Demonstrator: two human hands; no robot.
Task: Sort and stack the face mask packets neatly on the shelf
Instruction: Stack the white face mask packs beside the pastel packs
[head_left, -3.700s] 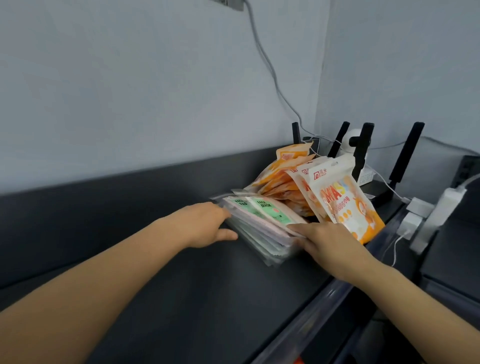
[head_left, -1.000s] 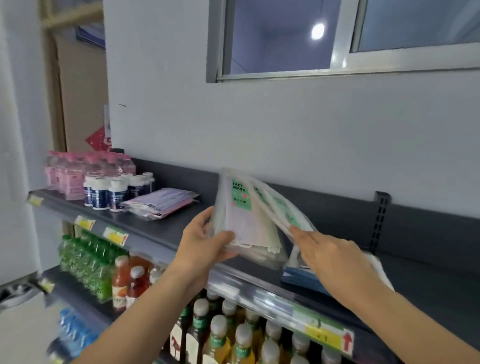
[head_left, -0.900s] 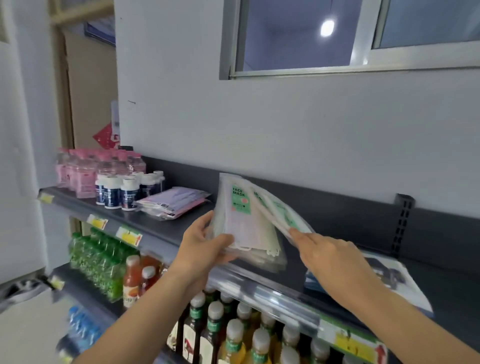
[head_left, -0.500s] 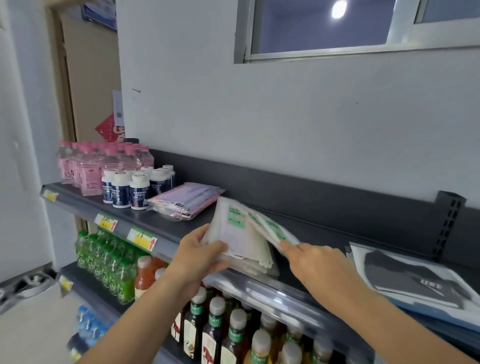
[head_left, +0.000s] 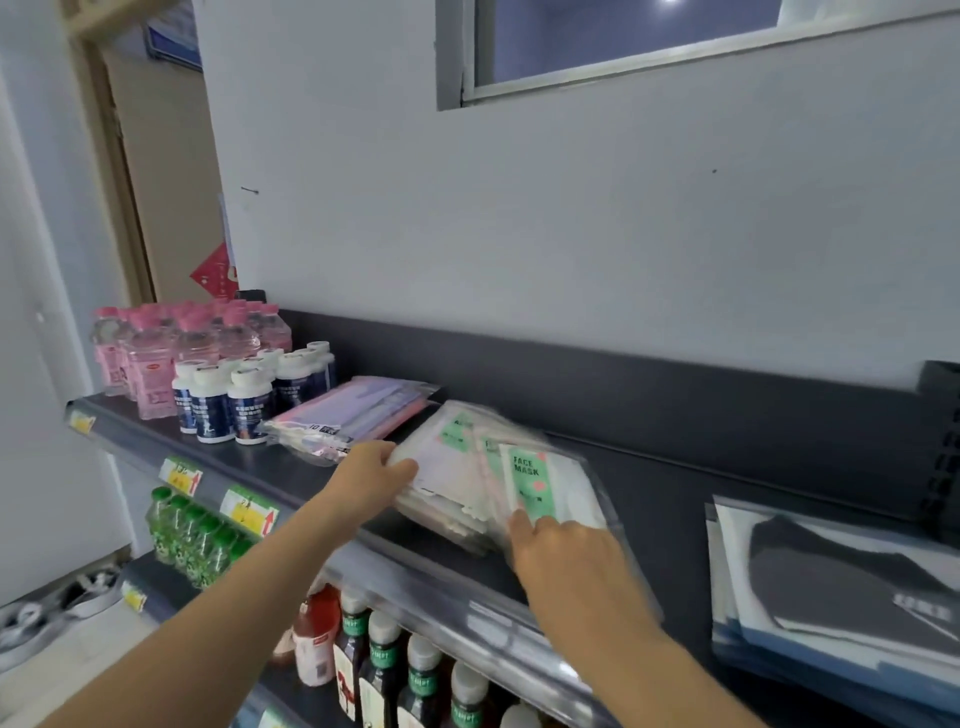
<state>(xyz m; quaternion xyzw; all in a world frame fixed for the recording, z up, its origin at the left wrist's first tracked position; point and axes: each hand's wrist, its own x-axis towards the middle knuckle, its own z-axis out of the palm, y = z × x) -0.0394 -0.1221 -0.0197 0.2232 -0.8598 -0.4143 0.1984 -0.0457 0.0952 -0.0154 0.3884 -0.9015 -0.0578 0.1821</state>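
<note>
A stack of clear face mask packets with green labels (head_left: 467, 467) lies fanned out on the dark shelf (head_left: 665, 499). My left hand (head_left: 371, 475) grips the stack's left edge. Near the stack's front right corner, my right hand (head_left: 566, 551) presses on the top packets with fingers on the plastic. A separate pile of pink and purple mask packets (head_left: 353, 415) rests just to the left, touching the green-label stack's far corner. Packets with black masks (head_left: 831, 582) lie stacked at the right.
White-capped pill bottles (head_left: 228, 400) and pink bottles (head_left: 150, 353) stand at the shelf's left end. Below the shelf's front rail (head_left: 447, 597) are drink bottles (head_left: 384, 670) and green bottles (head_left: 192, 535). A grey wall with a window rises behind.
The stack came from the shelf's far right end beside orange packets, was carried left upright in both hands, and now lies flat on the shelf next to the pink pile.
</note>
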